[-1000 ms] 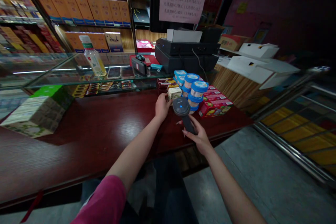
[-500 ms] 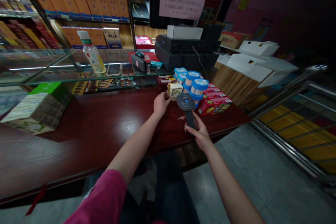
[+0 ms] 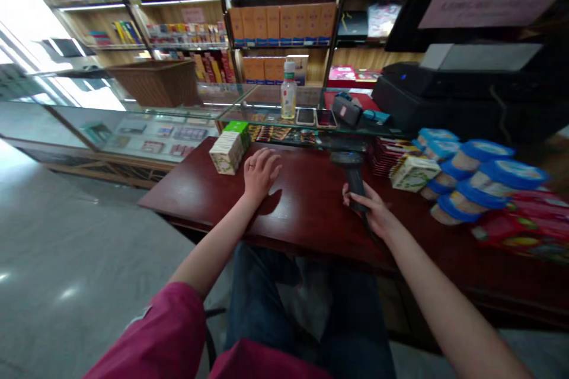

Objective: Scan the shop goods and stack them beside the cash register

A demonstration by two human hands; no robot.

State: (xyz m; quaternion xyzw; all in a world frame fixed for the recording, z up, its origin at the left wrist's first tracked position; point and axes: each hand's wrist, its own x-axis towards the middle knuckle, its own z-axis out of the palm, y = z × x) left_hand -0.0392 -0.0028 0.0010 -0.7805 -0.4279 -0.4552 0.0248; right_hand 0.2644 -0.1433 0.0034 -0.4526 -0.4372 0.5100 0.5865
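My right hand (image 3: 372,213) grips the handle of a dark barcode scanner (image 3: 351,170), held upright over the dark red wooden counter (image 3: 311,207). My left hand (image 3: 260,170) hovers just above the counter with its fingers spread, nothing in it, a short way right of a stack of white and green boxes (image 3: 230,148). A small white patterned box (image 3: 413,173) lies right of the scanner, beside stacked blue-lidded tubs (image 3: 471,174).
Red packets (image 3: 524,225) lie at the far right. A glass display case (image 3: 222,112) runs behind the counter, with a drink bottle (image 3: 288,90), two phones (image 3: 315,117) and a black register (image 3: 444,95) on it. Shelves of orange boxes (image 3: 284,18) fill the back wall. Grey floor lies left.
The view has swung left. My left hand left the small white box and moved left toward the white and green boxes, fingers opening. My right hand keeps the scanner.
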